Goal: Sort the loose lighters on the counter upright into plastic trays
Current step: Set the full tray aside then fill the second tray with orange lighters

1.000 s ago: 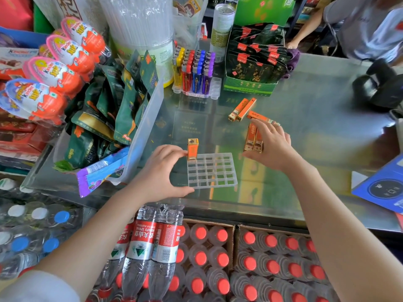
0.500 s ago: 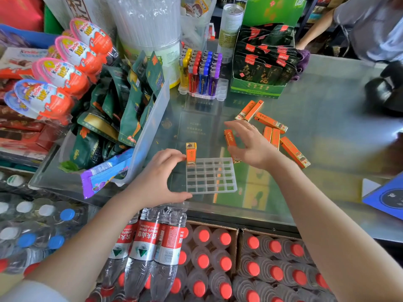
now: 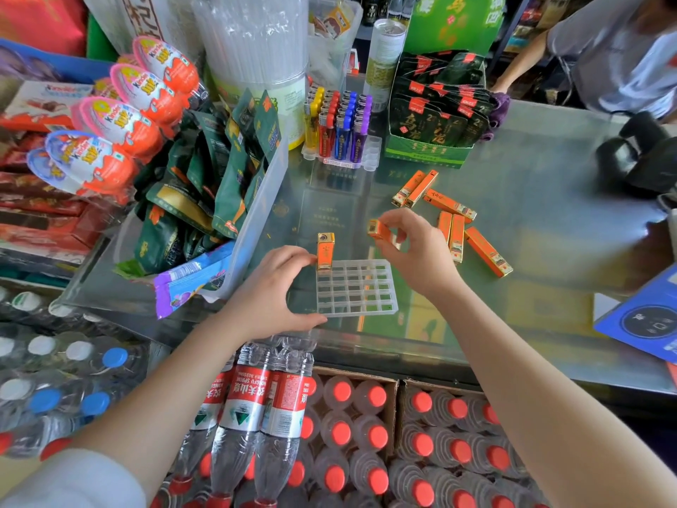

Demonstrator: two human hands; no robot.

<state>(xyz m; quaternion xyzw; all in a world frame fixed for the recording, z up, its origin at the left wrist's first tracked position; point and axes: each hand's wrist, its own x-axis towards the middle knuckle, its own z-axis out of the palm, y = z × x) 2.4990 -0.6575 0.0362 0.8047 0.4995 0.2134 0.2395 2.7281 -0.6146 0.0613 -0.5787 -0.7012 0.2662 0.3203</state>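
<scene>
A clear plastic grid tray [image 3: 357,309] lies on the glass counter. One orange lighter [image 3: 325,251] stands upright in its far left corner cell. My left hand [image 3: 273,293] grips the tray's left edge, thumb at the near corner and fingers by the standing lighter. My right hand [image 3: 417,251] pinches another orange lighter [image 3: 379,229] in the air just above the tray's far right corner. Several loose orange lighters [image 3: 454,229] lie flat on the counter to the right of that hand.
A tray of coloured lighters [image 3: 339,130] stands at the back, next to a green box of tea packets [image 3: 436,115]. A clear bin of snack packs [image 3: 256,199] sits left. Another person's arm [image 3: 527,64] is at far right. Bottled water [image 3: 348,434] fills boxes below.
My right hand picked one orange lighter from the loose pile and carried it left to above the tray. My left hand stayed on the tray's edge.
</scene>
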